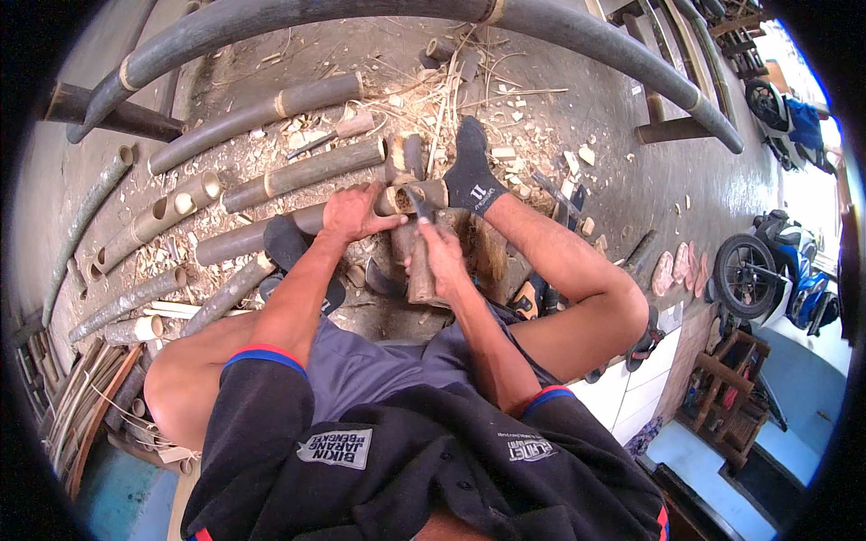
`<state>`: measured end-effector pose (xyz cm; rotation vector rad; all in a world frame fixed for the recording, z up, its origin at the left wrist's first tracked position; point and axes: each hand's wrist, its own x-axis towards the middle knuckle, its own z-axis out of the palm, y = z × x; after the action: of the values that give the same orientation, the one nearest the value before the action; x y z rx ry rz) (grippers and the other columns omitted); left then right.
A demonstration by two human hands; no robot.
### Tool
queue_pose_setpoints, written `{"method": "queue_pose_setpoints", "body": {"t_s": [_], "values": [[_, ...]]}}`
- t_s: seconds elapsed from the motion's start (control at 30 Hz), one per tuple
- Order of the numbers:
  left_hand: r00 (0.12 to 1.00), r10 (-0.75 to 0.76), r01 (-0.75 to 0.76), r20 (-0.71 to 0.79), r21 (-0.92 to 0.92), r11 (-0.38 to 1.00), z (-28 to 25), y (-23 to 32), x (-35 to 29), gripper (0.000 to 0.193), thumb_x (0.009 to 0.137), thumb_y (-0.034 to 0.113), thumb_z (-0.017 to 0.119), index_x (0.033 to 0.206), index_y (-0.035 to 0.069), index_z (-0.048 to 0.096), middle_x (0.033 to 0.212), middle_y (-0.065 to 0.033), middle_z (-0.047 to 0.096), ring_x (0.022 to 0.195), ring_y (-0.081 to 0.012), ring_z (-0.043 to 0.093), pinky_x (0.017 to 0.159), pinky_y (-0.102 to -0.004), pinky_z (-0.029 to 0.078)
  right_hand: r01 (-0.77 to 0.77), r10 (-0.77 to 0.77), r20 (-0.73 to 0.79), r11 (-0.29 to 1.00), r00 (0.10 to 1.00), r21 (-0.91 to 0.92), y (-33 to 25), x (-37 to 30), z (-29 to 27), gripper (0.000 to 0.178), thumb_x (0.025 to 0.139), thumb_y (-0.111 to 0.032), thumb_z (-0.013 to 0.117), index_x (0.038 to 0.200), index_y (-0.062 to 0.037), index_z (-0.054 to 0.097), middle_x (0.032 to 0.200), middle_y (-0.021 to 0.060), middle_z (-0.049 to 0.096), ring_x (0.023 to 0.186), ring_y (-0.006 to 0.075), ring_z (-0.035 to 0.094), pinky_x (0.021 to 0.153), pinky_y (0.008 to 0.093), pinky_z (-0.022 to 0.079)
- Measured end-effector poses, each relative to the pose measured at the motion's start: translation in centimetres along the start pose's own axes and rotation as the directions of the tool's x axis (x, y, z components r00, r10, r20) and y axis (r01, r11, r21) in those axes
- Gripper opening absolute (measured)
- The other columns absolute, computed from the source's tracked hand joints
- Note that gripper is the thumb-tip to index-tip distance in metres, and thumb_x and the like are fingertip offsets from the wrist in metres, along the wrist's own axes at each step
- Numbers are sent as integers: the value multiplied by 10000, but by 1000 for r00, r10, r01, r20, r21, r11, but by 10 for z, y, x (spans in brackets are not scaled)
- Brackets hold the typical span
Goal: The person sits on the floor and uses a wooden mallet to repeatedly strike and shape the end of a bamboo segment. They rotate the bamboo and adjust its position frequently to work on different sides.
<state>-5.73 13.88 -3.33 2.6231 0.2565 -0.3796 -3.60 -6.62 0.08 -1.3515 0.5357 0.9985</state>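
Observation:
A dark bamboo pole [244,244] lies crosswise in front of me, with a hole cut near its right end. My left hand [354,213] presses on it, fingers over the top and thumb stretched toward the hole. My right hand [439,257] grips a carving knife [418,202] with a dark curved blade and a thick wooden handle. Its blade tip is at the hole. My right foot in a dark sock [471,171] rests against the pole's right end, and my left foot [287,242] is beside the pole. A wooden block [490,248] stands under the work.
Other bamboo pieces [307,171] lie beyond and to the left, one pole [167,216] with cut holes. A wooden-handled chisel-like tool [347,126] lies among shavings [433,99]. A bent bamboo frame [361,11] spans the far side. Sandals [683,268] and a motorbike [753,270] are at right.

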Motion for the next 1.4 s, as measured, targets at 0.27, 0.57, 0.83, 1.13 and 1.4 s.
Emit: {"method": "queue_pose_setpoints", "body": {"t_s": [0.27,0.57,0.83,1.13,1.4], "values": [[994,-49,60,93,-120,991,5,-11,7,872,844,803,531,1366,107,596,1175,-226,704,1107,-372,677,953,-470,525,-147,152,85,987,985,-67,17,32,4,413,983,-446,648,1042,-45,564,739,84,592,515,213,617,464,388,546],[939,-183,256,291,-238,937,-8,-9,24,977,786,839,560,1423,98,569,1315,-214,659,1227,-392,622,1028,-493,473,-74,85,-71,985,994,153,29,37,40,376,1005,-419,633,1082,-67,525,750,76,566,538,228,604,463,402,531],[919,-302,353,254,-184,917,-3,6,33,938,786,840,546,1359,101,622,1242,-219,692,1180,-370,654,1002,-483,485,90,-3,-305,958,952,271,48,68,80,427,1047,-382,546,1194,20,545,923,117,611,697,239,641,533,428,540],[953,-205,238,224,-132,962,-13,10,22,953,754,819,602,1365,87,608,1142,-200,734,1102,-340,696,946,-446,524,-230,222,77,966,972,120,-1,27,7,369,985,-440,633,1079,-87,580,763,83,624,584,231,643,505,396,564],[948,-233,253,218,-69,965,-14,17,27,1024,637,885,661,1256,70,676,1055,-179,753,1050,-317,718,896,-439,540,-292,337,39,862,941,-414,-36,34,-12,506,1039,-524,515,1149,-42,621,762,95,619,597,229,636,519,420,551]]}}
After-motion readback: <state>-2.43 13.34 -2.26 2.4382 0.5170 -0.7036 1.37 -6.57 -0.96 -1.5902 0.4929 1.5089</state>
